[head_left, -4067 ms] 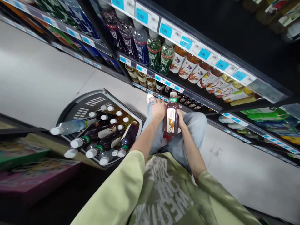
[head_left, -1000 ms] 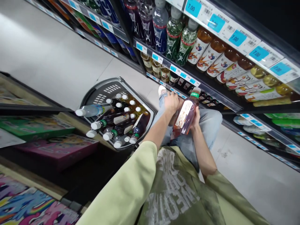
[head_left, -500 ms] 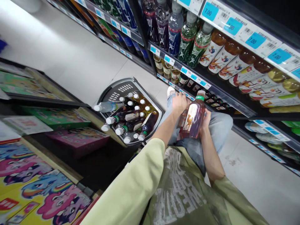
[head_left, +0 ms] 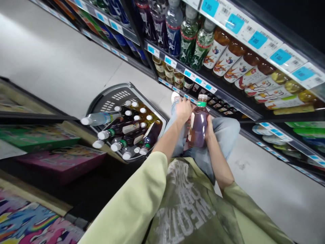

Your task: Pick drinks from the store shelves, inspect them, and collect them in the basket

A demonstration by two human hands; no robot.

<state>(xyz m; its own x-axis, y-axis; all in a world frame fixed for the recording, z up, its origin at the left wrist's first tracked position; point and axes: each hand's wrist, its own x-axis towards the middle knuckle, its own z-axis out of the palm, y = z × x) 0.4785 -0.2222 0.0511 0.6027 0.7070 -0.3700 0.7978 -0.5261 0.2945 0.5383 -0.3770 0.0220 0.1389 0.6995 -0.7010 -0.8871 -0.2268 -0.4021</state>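
Observation:
I hold a dark brown drink bottle (head_left: 198,125) with a green band under its pale cap upright over my knees. My right hand (head_left: 209,128) grips its right side. My left hand (head_left: 183,110) is curled against its left side and upper part. To my left on the floor stands a grey shopping basket (head_left: 109,96) filled with several similar dark bottles and one clear bottle lying on top.
A drinks shelf (head_left: 228,101) with blue price tags runs along the right, rows of bottles (head_left: 189,37) on it, lower shelves near the floor. Colourful boxes (head_left: 61,162) sit on a low shelf at the left. Grey floor tiles (head_left: 63,64) stretch ahead.
The bottle has been turned from tilted to upright, its label now facing away. The view has shifted slightly left.

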